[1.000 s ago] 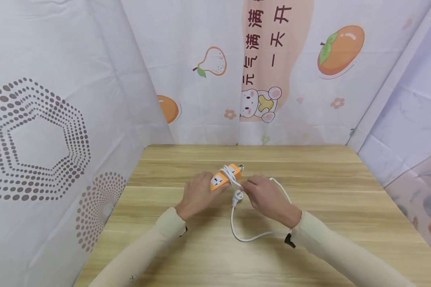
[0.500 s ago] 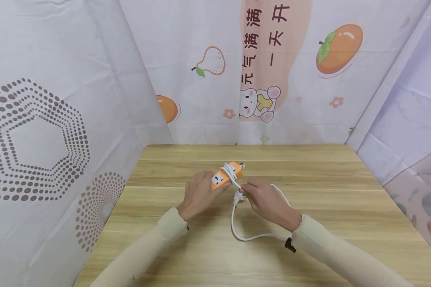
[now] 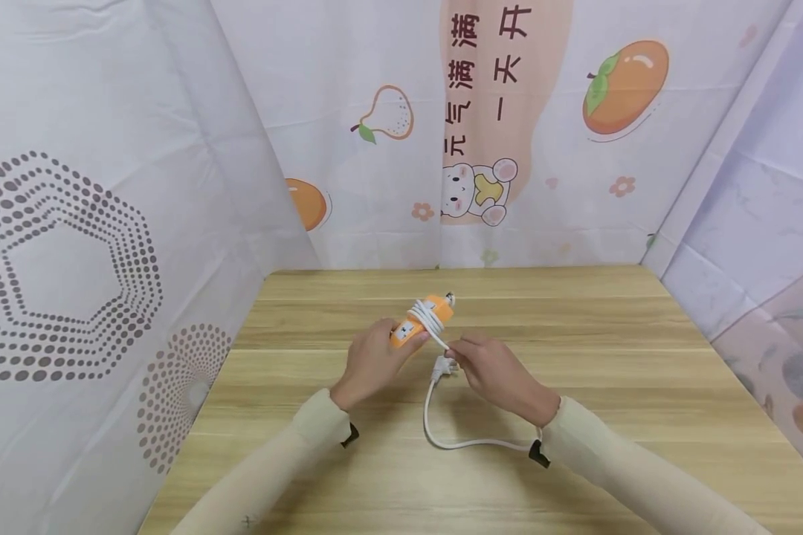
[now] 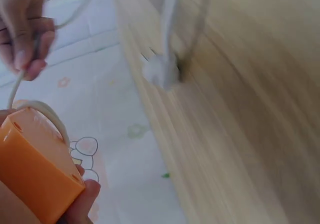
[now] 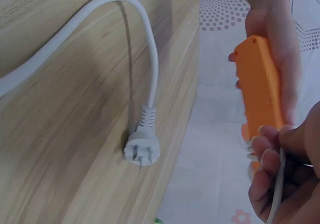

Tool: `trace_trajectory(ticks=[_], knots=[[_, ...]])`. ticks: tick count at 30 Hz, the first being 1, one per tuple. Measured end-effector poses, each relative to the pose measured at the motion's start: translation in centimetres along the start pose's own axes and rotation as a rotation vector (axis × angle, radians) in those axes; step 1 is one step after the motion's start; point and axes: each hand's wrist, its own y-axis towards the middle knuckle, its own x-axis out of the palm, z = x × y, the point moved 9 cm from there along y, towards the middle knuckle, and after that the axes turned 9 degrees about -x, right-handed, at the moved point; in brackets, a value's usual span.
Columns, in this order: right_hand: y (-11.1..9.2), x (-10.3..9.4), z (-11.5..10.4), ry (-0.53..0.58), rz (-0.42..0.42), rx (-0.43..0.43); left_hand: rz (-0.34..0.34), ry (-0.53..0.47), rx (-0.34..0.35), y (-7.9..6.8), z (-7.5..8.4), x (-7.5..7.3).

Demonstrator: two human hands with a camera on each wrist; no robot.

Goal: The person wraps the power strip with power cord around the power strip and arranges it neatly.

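An orange power strip (image 3: 435, 308) with white socket faces is tilted over the table, its far end up and to the right. My left hand (image 3: 372, 362) grips its near end. Several turns of white cord (image 3: 428, 318) wrap its middle. Just right of it, my right hand (image 3: 498, 371) pinches the cord where it leaves the strip; the right wrist view shows the cord (image 5: 278, 186) running through the curled fingers. Below and between the hands is the white plug (image 5: 142, 146), its metal prongs showing.
From the plug a loose loop of cord (image 3: 458, 446) curves over the wooden table (image 3: 575, 305) toward the right wrist. Printed curtains (image 3: 348, 200) stand at the table's back edge and on both sides.
The power strip has tipped more upright in my left hand, and its wraps show from another angle. The cord beyond my right hand has dropped from sight; the right hand itself has barely moved.
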Motion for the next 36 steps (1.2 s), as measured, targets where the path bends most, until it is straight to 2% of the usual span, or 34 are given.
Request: trace_trajectory(ticks=[4, 10, 14, 17, 23, 29, 33, 36], knots=[[-0.1, 0.2, 0.6, 0.035, -0.002, 0.030, -0.076, -0.082, -0.030, -0.1, 0.0, 0.3], [-0.1, 0.5, 1.5, 0.095, 0.005, 0.071, -0.141, -0.194, -0.038, -0.3, 0.2, 0.3], [-0.3, 0.6, 1.8, 0.148, 0.017, 0.062, -0.196, -0.263, -0.022, -0.4, 0.3, 0.3], [-0.3, 0.7, 1.9, 0.146, 0.007, 0.026, -0.248, -0.301, 0.005, -0.5, 0.3, 0.4], [-0.3, 0.7, 2.3, 0.045, -0.032, -0.063, -0.370, -0.324, 0.152, -1.0, 1.4, 0.5], [0.2, -0.1, 2.4, 0.031, -0.023, -0.119, -0.493, -0.341, 0.325, -1.7, 3.0, 0.8], [0.4, 0.4, 1.8, 0.019, -0.142, -0.150, -0.554, -0.277, 0.437, -2.6, 3.8, 1.2], [0.6, 0.9, 1.3, -0.019, -0.236, -0.205, -0.541, -0.182, 0.533, -3.2, 4.3, 1.5]])
